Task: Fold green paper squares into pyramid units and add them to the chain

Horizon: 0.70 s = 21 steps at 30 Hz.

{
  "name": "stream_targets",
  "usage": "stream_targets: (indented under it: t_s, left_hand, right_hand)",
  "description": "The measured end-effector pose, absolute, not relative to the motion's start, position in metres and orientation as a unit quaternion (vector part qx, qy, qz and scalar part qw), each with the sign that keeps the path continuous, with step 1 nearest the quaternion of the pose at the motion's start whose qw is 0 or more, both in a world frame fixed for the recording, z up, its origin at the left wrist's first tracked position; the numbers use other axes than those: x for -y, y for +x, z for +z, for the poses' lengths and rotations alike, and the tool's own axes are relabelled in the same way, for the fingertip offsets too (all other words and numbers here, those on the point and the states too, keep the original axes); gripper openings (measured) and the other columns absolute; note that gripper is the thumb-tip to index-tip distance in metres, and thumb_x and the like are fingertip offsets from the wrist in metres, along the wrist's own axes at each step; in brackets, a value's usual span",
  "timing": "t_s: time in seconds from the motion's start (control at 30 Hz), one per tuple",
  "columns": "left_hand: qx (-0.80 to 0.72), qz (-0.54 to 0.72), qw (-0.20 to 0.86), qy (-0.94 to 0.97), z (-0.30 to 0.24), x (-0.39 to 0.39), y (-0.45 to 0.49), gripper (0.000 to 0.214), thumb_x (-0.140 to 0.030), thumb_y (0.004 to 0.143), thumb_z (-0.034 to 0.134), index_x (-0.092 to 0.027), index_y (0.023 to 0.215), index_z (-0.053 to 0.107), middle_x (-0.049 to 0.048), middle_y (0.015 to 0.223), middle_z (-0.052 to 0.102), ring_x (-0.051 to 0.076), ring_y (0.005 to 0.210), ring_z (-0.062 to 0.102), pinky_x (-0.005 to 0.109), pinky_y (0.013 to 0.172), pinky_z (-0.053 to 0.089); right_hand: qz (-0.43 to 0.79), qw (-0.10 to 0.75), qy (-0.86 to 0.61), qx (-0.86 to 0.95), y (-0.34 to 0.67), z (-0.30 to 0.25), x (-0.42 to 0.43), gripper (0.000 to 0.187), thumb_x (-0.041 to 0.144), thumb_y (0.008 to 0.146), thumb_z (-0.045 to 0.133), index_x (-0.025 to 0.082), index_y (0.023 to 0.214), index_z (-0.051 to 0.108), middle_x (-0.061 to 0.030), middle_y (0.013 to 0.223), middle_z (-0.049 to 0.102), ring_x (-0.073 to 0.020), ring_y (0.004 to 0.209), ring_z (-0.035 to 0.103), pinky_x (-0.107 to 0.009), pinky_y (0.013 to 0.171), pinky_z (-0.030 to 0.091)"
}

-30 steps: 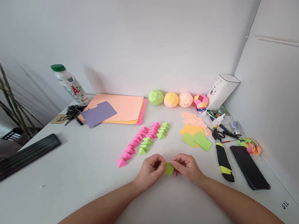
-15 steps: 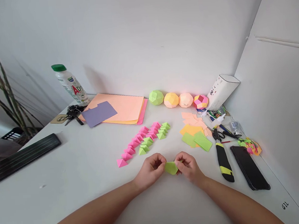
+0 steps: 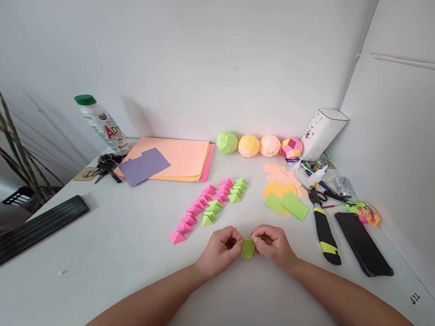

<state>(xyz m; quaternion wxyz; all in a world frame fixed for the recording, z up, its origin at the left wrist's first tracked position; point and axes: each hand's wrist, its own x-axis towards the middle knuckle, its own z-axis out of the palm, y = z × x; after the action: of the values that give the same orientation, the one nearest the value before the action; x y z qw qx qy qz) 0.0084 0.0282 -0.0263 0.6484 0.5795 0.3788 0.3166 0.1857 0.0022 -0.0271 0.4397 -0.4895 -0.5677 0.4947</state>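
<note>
Between my two hands is a small green piece of paper, part of it covered by my fingers. My left hand pinches its left edge between thumb and forefinger. On the opposite edge, my right hand grips it the same way. Just beyond the hands stand rows of folded pink paper units and folded green paper units. To the right, beyond my right hand, lie flat green paper slips overlapping orange slips and peach slips.
Several paper balls line the wall beside a white box. A utility knife and a phone lie at right. Coloured sheets, a bottle, keys and a black bar are at left.
My hands have come slightly closer together, and less of the green paper shows between them. The things on the table have stayed where they were.
</note>
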Motion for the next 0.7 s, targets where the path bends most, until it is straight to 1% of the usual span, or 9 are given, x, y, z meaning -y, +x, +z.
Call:
stream_targets:
  t_s: [0.1, 0.13, 0.27, 0.33, 0.43, 0.53, 0.7]
  left_hand:
    - [-0.387, 0.338, 0.663, 0.545, -0.0265, -0.0302, 0.0082, 0.014, -0.023, 0.07, 0.06, -0.016, 0.066, 0.048, -0.0028, 0.061, 0.05, 0.009, 0.053, 0.044, 0.021, 0.051, 0.035]
    - [-0.389, 0.343, 0.667, 0.535, -0.0265, -0.0309, 0.0082, 0.015, -0.024, 0.069, 0.061, -0.016, 0.065, 0.048, -0.0032, 0.06, 0.05, 0.009, 0.053, 0.044, 0.021, 0.051, 0.035]
    - [-0.393, 0.356, 0.686, 0.498, -0.0268, -0.0327, 0.0083, 0.019, -0.027, 0.069, 0.063, -0.016, 0.065, 0.047, -0.0046, 0.057, 0.049, 0.008, 0.05, 0.043, 0.02, 0.048, 0.036]
    - [-0.394, 0.353, 0.694, 0.489, -0.0267, -0.0327, 0.0082, 0.021, -0.029, 0.07, 0.064, -0.016, 0.066, 0.048, -0.0043, 0.057, 0.05, 0.008, 0.051, 0.045, 0.021, 0.049, 0.038]
    - [-0.39, 0.344, 0.699, 0.49, -0.0263, -0.032, 0.008, 0.022, -0.033, 0.071, 0.064, -0.016, 0.068, 0.051, -0.0024, 0.059, 0.053, 0.01, 0.052, 0.049, 0.023, 0.05, 0.042]
    - [-0.385, 0.341, 0.702, 0.493, -0.0259, -0.0314, 0.0084, 0.025, -0.037, 0.073, 0.062, -0.015, 0.069, 0.052, -0.0016, 0.059, 0.056, 0.01, 0.052, 0.052, 0.023, 0.051, 0.043]
    - [-0.393, 0.347, 0.698, 0.488, -0.0258, -0.0316, 0.0094, 0.026, -0.04, 0.075, 0.061, -0.016, 0.071, 0.053, -0.0016, 0.059, 0.058, 0.011, 0.051, 0.055, 0.022, 0.049, 0.043]
  right_hand:
    - [0.522, 0.466, -0.501, 0.51, 0.1901, -0.0323, -0.0035, 0.01, 0.023, 0.079, 0.055, 0.017, 0.071, 0.056, 0.0032, 0.048, 0.053, -0.0108, 0.042, 0.048, -0.022, 0.042, 0.04]
    - [0.527, 0.475, -0.501, 0.496, 0.1914, -0.0337, -0.0041, 0.01, 0.023, 0.079, 0.055, 0.017, 0.072, 0.056, 0.0036, 0.048, 0.053, -0.0106, 0.041, 0.048, -0.022, 0.041, 0.04]
    - [0.553, 0.511, -0.486, 0.444, 0.1937, -0.0364, -0.0072, 0.015, 0.03, 0.083, 0.053, 0.018, 0.073, 0.053, 0.0019, 0.061, 0.058, -0.0098, 0.044, 0.05, -0.021, 0.039, 0.04]
    - [0.565, 0.506, -0.478, 0.443, 0.1935, -0.0356, -0.0079, 0.017, 0.033, 0.085, 0.053, 0.019, 0.076, 0.053, 0.0024, 0.061, 0.057, -0.0101, 0.046, 0.051, -0.021, 0.04, 0.04]
    - [0.568, 0.47, -0.475, 0.481, 0.1927, -0.033, -0.0074, 0.018, 0.035, 0.083, 0.058, 0.019, 0.08, 0.053, 0.0038, 0.055, 0.054, -0.0109, 0.048, 0.052, -0.021, 0.044, 0.041]
    - [0.559, 0.444, -0.485, 0.505, 0.1924, -0.0311, -0.0063, 0.022, 0.037, 0.083, 0.059, 0.018, 0.075, 0.053, 0.0032, 0.054, 0.055, -0.0112, 0.048, 0.052, -0.023, 0.046, 0.041]
    - [0.553, 0.45, -0.487, 0.504, 0.1938, -0.0322, -0.0054, 0.026, 0.04, 0.085, 0.057, 0.019, 0.072, 0.05, 0.0032, 0.052, 0.056, -0.0108, 0.046, 0.049, -0.024, 0.046, 0.04]
